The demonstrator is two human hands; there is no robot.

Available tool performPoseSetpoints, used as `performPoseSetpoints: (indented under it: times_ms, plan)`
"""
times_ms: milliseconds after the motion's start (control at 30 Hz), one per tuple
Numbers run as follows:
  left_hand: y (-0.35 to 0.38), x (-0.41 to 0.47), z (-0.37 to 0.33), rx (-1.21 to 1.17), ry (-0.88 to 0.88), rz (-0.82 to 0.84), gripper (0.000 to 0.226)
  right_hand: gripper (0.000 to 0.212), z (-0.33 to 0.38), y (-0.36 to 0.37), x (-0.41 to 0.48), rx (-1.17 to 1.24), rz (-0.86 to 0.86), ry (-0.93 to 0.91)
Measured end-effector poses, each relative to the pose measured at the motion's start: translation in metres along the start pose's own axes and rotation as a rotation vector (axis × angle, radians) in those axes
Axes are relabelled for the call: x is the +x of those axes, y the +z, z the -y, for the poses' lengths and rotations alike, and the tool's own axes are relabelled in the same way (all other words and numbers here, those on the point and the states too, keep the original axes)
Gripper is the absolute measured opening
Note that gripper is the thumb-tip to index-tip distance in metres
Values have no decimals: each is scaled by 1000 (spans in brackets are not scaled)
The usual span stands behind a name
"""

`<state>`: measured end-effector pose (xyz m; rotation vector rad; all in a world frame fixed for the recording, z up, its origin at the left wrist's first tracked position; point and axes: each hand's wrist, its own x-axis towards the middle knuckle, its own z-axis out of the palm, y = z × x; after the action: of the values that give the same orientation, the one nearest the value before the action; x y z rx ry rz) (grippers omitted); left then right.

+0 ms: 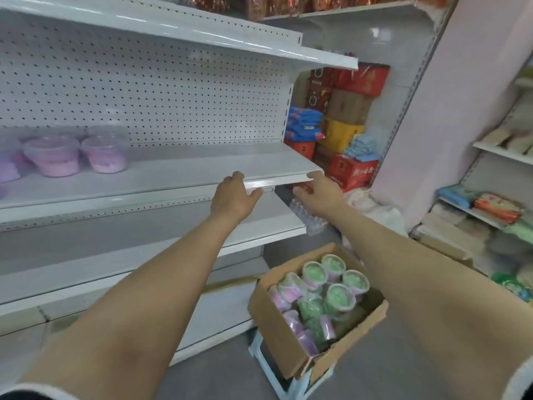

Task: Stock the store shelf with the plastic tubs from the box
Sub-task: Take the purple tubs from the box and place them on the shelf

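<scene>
Head view: our left hand and right hand clasp the front lip of the middle shelf, fingers on top, thumbs beneath. At five o'clock the cardboard box holds green and purple plastic tubs. At nine o'clock two pink tubs stand on that shelf.

Bright, even overhead light, indoor. Soft shadow under each board. Glare streaks on upper shelf and on front lip of middle shelf. Heavy wide-angle bowing toward edges. Whole frame soft; purple tubs at left and packaged goods at right smeared, detail unreadable. Slight cool cast on whites.
</scene>
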<state>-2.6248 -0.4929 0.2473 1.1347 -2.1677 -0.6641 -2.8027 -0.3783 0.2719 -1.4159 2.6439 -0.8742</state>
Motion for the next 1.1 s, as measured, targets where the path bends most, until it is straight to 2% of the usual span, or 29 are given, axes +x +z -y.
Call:
performPoseSetpoints:
  times_ms: [167, 300, 467, 567, 767, 900, 1100]
  plan:
    - [58, -17, -31, 3, -21, 100, 63, 60, -63, -15, -18, 72, 7, 98]
    - [113, -13, -31, 23, -27, 189, 63, 56, -119, 0, -16, 83, 35, 207]
    - [196, 7, -7, 50, -73, 310, 58, 61, -187, 47, 8, 107, 163, 380]
    - [251, 22, 18, 40, -146, 429, 62, 57, -225, 83, 19, 67, 242, 439]
    - [336, 37, 77, 111, -339, 706, 58, 53, -284, 174, 20, 35, 538, 635]
    - [382, 40, 121, 90, -420, 812, 57, 60, -309, 228, 8, 155, 686, 835]
    - [429, 14, 134, 94, -551, 1009, 50, 51, -337, 285, -24, 258, 818, 1007]
